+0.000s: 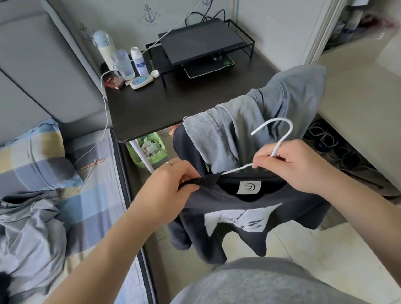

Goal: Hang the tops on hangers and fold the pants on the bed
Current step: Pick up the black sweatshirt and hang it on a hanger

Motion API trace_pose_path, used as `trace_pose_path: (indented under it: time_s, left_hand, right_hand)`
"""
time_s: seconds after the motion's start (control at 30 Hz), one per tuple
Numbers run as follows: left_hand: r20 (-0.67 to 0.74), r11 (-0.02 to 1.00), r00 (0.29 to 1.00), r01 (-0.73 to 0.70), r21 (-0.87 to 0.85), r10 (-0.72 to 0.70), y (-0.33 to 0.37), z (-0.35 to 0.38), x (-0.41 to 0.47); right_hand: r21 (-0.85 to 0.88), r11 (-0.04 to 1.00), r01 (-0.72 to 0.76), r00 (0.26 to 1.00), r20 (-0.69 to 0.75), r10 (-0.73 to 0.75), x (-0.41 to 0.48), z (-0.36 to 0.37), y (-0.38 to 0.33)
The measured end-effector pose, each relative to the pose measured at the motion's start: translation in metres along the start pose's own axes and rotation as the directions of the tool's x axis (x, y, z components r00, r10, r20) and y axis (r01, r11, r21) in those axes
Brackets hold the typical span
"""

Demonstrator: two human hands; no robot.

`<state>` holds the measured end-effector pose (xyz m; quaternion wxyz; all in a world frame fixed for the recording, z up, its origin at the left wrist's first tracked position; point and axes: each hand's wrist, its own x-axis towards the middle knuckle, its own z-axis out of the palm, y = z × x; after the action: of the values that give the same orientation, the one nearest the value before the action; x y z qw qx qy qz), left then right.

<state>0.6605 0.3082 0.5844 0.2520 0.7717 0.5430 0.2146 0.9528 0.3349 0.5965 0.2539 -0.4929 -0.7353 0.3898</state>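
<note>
Bed [103, 188] lies left of desk [188, 98]; clothes [265, 119] drape before it.

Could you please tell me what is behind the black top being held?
Behind the black top, a grey garment and a dark one drape over some support, which they hide entirely.

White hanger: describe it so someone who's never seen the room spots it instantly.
Start at the black desk beside the bed; grey clothes hang in front of it. Just below them the right hand grips the white hanger at its neck, one arm slipped into the collar of the black top. It is the only thin white hooked shape here.
</note>
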Motion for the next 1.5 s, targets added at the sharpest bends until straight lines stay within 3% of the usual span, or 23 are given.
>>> trace_pose_path:
  time_s: [0.1, 0.27, 0.43, 0.6, 0.73, 0.83, 0.93, 1.07, 1.23, 1.37, 1.5]
  left_hand:
    - [-0.141, 0.989, 0.984, -0.088, 0.122, 0.106, -0.002, -0.003, -0.005]
    - [-0.229, 0.980, 0.963, -0.105, 0.168, 0.143, -0.001, -0.006, -0.008]
    - [-0.156, 0.984, 0.978, -0.116, 0.135, 0.136, 0.008, 0.006, -0.005]
    - [-0.290, 0.993, 0.953, -0.059, 0.099, 0.085, 0.009, 0.010, -0.004]
    - [-0.382, 0.998, 0.922, 0.059, -0.011, -0.059, -0.003, -0.007, -0.011]
    - [-0.410, 0.998, 0.909, 0.067, -0.018, -0.069, -0.008, -0.023, -0.018]
    - [-0.420, 0.998, 0.905, 0.068, -0.010, -0.066, -0.012, -0.035, -0.021]
    - [-0.376, 1.000, 0.926, 0.031, -0.004, -0.030, -0.025, -0.042, -0.024]
    - [-0.346, 0.997, 0.937, 0.071, 0.033, -0.055, -0.042, -0.045, -0.033]
    - [-0.293, 0.988, 0.956, 0.064, 0.140, -0.020, -0.043, -0.043, -0.035]
    - [-0.397, 0.991, 0.916, 0.101, 0.092, -0.057, -0.041, -0.040, -0.034]
  right_hand:
    - [0.061, 0.998, 0.026, 0.999, -0.047, -0.023, -0.001, 0.001, -0.001]
    - [0.092, 0.993, 0.076, 0.994, -0.080, -0.069, -0.003, 0.006, -0.009]
    - [0.127, 0.986, 0.109, 0.992, -0.078, -0.100, 0.007, 0.012, -0.016]
    - [0.118, 0.993, 0.011, 1.000, -0.007, -0.010, 0.021, 0.008, -0.012]
    - [-0.075, 0.983, -0.167, 0.981, 0.088, 0.173, 0.014, -0.018, 0.025]
    - [-0.065, 0.955, -0.291, 0.946, 0.128, 0.297, 0.003, -0.029, 0.059]
    - [-0.188, 0.926, -0.327, 0.933, 0.090, 0.347, 0.005, -0.033, 0.082]
    - [-0.231, 0.929, -0.289, 0.954, 0.009, 0.299, 0.011, -0.030, 0.084]
    - [-0.069, 0.961, -0.269, 0.958, 0.084, 0.275, 0.010, -0.041, 0.080]
    - [-0.027, 0.973, -0.230, 0.969, -0.096, 0.226, 0.011, -0.041, 0.074]
    - [0.078, 0.996, -0.036, 0.983, -0.176, 0.049, 0.005, -0.036, 0.050]
